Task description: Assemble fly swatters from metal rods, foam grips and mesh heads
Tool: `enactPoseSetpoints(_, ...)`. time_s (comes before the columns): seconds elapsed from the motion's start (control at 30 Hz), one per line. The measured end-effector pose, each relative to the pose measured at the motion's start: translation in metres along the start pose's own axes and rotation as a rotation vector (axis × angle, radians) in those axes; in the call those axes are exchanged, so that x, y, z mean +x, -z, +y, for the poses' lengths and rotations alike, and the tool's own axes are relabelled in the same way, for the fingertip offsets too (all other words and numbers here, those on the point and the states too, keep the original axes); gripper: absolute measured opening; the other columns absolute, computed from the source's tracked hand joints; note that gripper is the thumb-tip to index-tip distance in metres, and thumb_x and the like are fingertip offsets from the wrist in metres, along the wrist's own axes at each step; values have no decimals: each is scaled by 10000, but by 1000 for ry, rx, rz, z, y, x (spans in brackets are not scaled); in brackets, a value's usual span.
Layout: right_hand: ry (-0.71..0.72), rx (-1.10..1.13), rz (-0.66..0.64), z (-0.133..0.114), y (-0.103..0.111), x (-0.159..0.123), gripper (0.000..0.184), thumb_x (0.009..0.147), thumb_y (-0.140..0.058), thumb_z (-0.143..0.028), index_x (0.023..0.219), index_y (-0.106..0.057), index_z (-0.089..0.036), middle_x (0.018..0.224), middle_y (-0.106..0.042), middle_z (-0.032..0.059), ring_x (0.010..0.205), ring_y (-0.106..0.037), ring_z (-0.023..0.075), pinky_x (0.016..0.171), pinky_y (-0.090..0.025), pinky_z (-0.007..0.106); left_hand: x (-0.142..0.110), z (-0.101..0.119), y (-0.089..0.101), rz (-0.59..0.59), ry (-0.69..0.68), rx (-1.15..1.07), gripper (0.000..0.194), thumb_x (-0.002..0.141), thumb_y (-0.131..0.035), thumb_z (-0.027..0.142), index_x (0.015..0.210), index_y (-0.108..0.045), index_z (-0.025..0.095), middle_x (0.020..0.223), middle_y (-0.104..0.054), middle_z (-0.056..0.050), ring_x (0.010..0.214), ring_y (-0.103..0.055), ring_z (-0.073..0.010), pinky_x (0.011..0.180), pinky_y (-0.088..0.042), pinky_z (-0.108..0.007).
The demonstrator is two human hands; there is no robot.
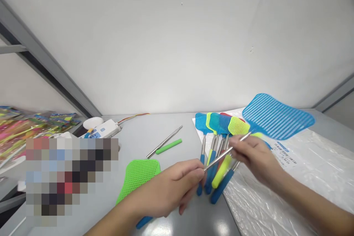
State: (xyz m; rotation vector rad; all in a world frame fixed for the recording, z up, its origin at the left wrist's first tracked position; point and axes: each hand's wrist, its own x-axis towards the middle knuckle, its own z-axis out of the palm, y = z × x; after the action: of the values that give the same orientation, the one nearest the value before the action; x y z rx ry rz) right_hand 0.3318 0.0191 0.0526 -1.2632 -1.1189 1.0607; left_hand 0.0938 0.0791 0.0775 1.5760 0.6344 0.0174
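Note:
My left hand (166,191) grips the bare end of a telescopic steel rod (228,151). My right hand (254,160) holds the same rod near a blue plastic fly swatter head (276,116), which fans out above the fingers. Just beyond both hands lies a fanned bunch of fly swatters (221,125) with blue, lime and red heads and foam-gripped handles. A green swatter head (136,177) sits partly under my left forearm. On the grey table, a loose steel rod (164,142) lies beside a green foam grip (168,146).
A crinkled clear plastic sheet (304,162) and a printed label (282,150) lie at right. A white power strip (102,129) with coloured wires and packaged swatters (27,132) sit at far left. A pixelated patch (72,177) hides part of that side.

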Motion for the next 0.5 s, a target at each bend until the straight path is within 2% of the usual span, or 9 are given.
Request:
enactPoseSetpoints(0.07,33,55,161,-2,17,11,487,874,-601,-460,484,-486,-192,486,-278,-45,478,-244,99,465,-184,292,-4,5,7,77,-18,184,370,992,-306,494,843,-502,217,578,-439,64,558,-439,-105,577,-369,-227)
enactPoseSetpoints(0.13,83,83,265,-3,27,17,528,882,-594,-436,458,-379,-205,489,-250,-45,484,-223,103,465,-189,294,-7,6,11,178,-73,402,364,996,-310,482,851,-524,226,687,-512,41,660,-479,-124,633,-354,-241)
enactPoseSetpoints(0.17,107,82,301,-2,27,19,532,887,-586,-437,466,-356,-207,497,-255,-44,489,-227,106,466,-196,292,-7,5,11,223,-96,498,358,997,-311,480,872,-539,234,732,-533,32,697,-492,-134,642,-341,-247)
enactPoseSetpoints(0.23,122,28,341,1,19,15,473,881,-588,-467,523,-417,-209,516,-295,-44,496,-257,110,465,-208,283,-6,2,7,288,-111,636,358,1002,-295,479,919,-556,249,752,-545,22,708,-503,-149,627,-311,-257)
enactPoseSetpoints(0.3,105,-82,254,5,1,7,391,851,-619,-502,613,-523,-207,543,-376,-37,510,-318,115,474,-240,275,-4,-1,1,304,-107,713,365,1008,-268,475,943,-552,255,700,-522,25,644,-484,-146,582,-274,-260)
enactPoseSetpoints(0.37,62,-155,46,8,-17,-4,389,860,-599,-518,643,-573,-196,543,-421,-28,517,-362,119,496,-274,277,-3,-2,-5,297,-116,766,369,1013,-243,468,929,-533,256,653,-490,32,579,-449,-139,542,-233,-261)
enactPoseSetpoints(0.43,24,-151,-120,9,-28,-11,466,914,-513,-518,588,-558,-188,512,-406,-25,509,-367,119,513,-282,284,-3,-1,-8,281,-128,813,366,1016,-223,465,916,-508,259,625,-475,37,541,-420,-137,519,-200,-264)
enactPoseSetpoints(0.5,12,-124,-160,9,-28,-13,514,947,-454,-506,551,-532,-189,486,-371,-29,493,-346,115,511,-264,290,-4,-1,-6,274,-144,864,365,1018,-211,468,915,-494,263,622,-483,37,535,-420,-140,515,-187,-267)
